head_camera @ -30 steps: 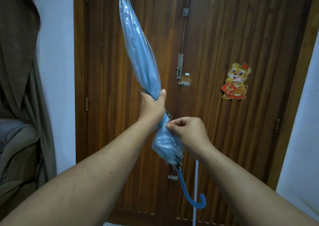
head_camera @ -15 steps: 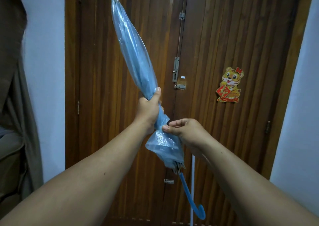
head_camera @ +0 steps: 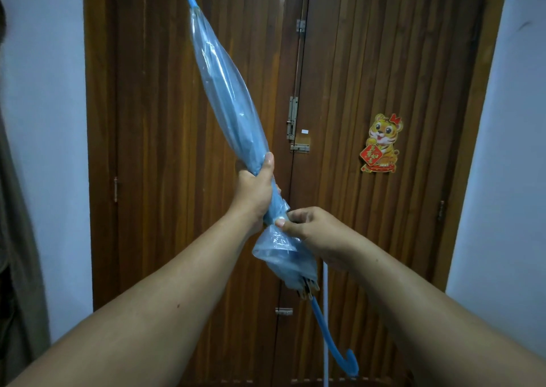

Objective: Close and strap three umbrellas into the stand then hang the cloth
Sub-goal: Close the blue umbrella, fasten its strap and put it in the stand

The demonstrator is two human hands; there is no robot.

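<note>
A closed translucent blue umbrella [head_camera: 227, 97] slants in front of me, tip up to the left, hooked blue handle [head_camera: 339, 354] down to the right. My left hand [head_camera: 255, 191] grips the folded canopy around its lower part, thumb lying along it. Just below, my right hand [head_camera: 310, 230] pinches the canopy at the gathered spot, where the strap lies, fingers curled; the strap itself is mostly hidden. Loose canopy bulges beneath both hands. No stand, cloth or other umbrellas are in view.
A dark wooden double door [head_camera: 369, 61] with a latch [head_camera: 292, 123] fills the background, with a tiger sticker [head_camera: 381, 144] on its right leaf. White walls [head_camera: 44, 120] flank it. A thin white rod [head_camera: 325, 327] stands by the door's foot.
The umbrella's tip has come down into view and the whole umbrella sits lower in the frame. My right thumb and fingers have closed tighter on the gathered canopy.
</note>
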